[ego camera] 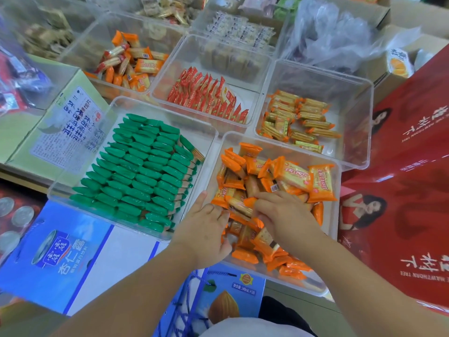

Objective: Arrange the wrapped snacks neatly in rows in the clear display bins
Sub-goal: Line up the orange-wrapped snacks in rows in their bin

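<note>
Clear bins of snacks sat on a blue carton [73,251], with green packets [138,176] in rows at 10 o'clock. In the near bin [331,222], the left hand [206,229] and right hand [281,215] pinched one orange-wrapped snack [240,206] between them. Its long axis ran from 10 to 4 o'clock, and the loose orange pile [294,177] lay toward 1 o'clock.

I log five bins in close view.

- **Front-right bin** [286,147]: orange packets [298,178] are heaped loose at all angles, some tilted on others. No rows are formed.
- **Front-left bin** [204,139]: green packets [145,176] lie in tight overlapping rows and cover most of the floor.
- **Middle bin** [243,93]: red packets [206,93] stand on edge in close rows along the near side.
- **Rear-right bin** [328,81]: gold packets [298,117] with orange ends are scattered.
- **Rear-left bin** [102,37]: small orange packets [131,62] are jumbled toward its right side.
</note>
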The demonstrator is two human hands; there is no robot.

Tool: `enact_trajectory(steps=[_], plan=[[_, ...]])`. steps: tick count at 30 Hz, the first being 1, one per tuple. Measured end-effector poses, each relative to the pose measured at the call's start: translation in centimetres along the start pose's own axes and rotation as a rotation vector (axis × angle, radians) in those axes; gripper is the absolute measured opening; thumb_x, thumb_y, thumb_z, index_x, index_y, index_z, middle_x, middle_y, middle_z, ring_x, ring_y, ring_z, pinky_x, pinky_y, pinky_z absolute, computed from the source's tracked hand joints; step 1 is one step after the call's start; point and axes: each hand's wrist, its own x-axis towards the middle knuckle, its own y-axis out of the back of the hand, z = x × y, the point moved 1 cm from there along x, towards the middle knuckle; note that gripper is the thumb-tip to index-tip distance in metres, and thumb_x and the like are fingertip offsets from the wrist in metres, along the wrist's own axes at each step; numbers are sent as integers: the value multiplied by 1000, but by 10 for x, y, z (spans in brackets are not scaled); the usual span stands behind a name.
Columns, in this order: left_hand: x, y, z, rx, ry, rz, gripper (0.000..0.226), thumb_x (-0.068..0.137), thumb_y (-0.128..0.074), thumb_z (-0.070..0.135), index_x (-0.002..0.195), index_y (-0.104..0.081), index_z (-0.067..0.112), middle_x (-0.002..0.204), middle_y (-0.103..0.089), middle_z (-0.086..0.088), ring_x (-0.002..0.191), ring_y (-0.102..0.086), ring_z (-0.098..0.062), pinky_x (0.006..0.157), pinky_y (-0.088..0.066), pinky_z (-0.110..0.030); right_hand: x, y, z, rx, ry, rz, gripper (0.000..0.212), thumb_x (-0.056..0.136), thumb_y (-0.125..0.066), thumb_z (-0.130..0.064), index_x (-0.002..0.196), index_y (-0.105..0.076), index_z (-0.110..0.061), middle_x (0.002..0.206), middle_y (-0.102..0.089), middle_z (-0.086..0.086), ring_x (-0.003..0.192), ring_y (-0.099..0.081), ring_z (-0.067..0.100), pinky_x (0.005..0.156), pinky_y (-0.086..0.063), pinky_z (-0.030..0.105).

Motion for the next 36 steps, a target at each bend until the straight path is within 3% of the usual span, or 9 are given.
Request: enact_trajectory(steps=[3,7,13,20,27,29,32,34,36], plan=[[0,-3,-1,-12,-2,23,78,88,-22,58,150,-40,15,141,-52,-3,133,-42,-23,116,29,-43,-14,11,3,111,-56,6,11,96,-60,-19,93,-61,-28,102,-67,-13,99,-57,19,81,-45,38],[-1,-6,-1,-42,-10,56,76,88,-23,57,146,-47,14,137,-56,-4,128,-46,-23,118,26,-42,-26,22,18,112,-169,-77,8,100,-51,-26,97,-53,-33,84,-56,-11,73,-53,10,57,-37,28],[-2,-8,-1,-49,-7,76,70,89,-29,55,140,-54,14,129,-60,-3,123,-51,-23,120,21,-43,-25,41,40,159,-384,-19,9,100,-50,-20,96,-51,-28,99,-54,-4,74,-55,15,56,-36,29],[-3,-10,-1,-39,-18,101,69,89,-30,55,136,-58,13,126,-62,-2,122,-53,-23,123,14,-45,-22,53,51,305,-421,412,15,97,-53,-9,96,-52,-23,96,-49,-2,81,-50,18,67,-32,30],[-2,-6,-1,-9,-12,92,72,89,-26,55,142,-51,12,132,-60,-5,126,-50,-25,121,19,-45,-8,42,53,-154,-558,118,19,95,-56,-22,112,-65,-21,135,-51,10,115,-49,38,83,-46,49],[-2,-7,-1,-12,-13,89,73,89,-26,54,143,-50,12,133,-60,-6,126,-50,-25,121,18,-45,-4,50,45,-94,-506,202,28,91,-59,-17,117,-68,-18,148,-46,17,129,-44,43,97,-43,55],[-4,-8,-1,-27,-15,104,71,89,-30,52,142,-53,10,130,-63,-7,124,-54,-25,123,14,-45,5,56,19,95,-194,433,29,83,-62,-4,107,-75,-12,136,-60,16,125,-53,38,104,-44,48],[-4,-8,-1,-45,-16,115,68,88,-34,52,136,-58,10,124,-67,-6,119,-58,-24,124,11,-44,21,50,-6,209,5,345,30,84,-66,-1,109,-75,-16,125,-67,5,117,-60,24,97,-49,37],[-4,-9,-1,-54,-22,112,64,87,-36,51,127,-63,10,119,-68,-6,114,-60,-23,124,11,-43,44,35,-23,301,87,70,32,91,-64,-8,120,-71,-18,125,-68,0,116,-61,18,96,-49,31]])
